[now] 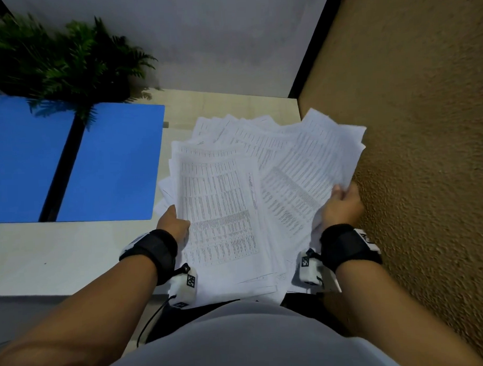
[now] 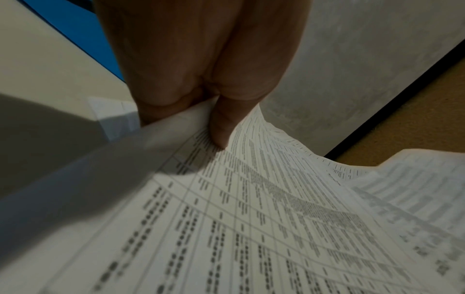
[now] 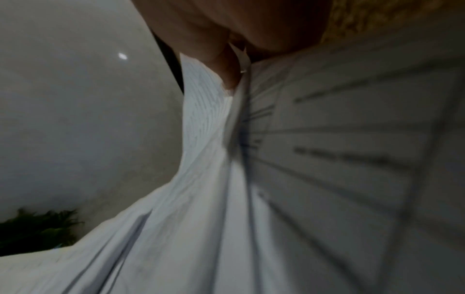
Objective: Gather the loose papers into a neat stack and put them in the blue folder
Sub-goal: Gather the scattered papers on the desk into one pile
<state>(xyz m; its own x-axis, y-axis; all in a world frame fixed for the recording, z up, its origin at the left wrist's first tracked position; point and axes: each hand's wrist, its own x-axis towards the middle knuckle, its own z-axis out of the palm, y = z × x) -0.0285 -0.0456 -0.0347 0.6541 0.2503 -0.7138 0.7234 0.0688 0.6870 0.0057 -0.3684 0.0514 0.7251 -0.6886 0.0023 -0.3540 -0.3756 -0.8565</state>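
A fanned, uneven bundle of printed papers (image 1: 240, 188) is held above the desk between both hands. My left hand (image 1: 174, 222) grips its left edge, thumb on top of the sheets (image 2: 251, 199) in the left wrist view. My right hand (image 1: 342, 204) grips the right edge, thumb pressed on the papers (image 3: 206, 129) in the right wrist view. The blue folder (image 1: 70, 161) lies open and flat on the desk to the left, its black spine running down the middle. The fingers under the sheets are hidden.
A green fern plant (image 1: 61, 60) stands behind the folder and overhangs it. A textured brown wall (image 1: 424, 121) runs close along the right. The pale desk (image 1: 59, 255) stretches left of my hands; a white wall (image 1: 202, 33) stands at the back.
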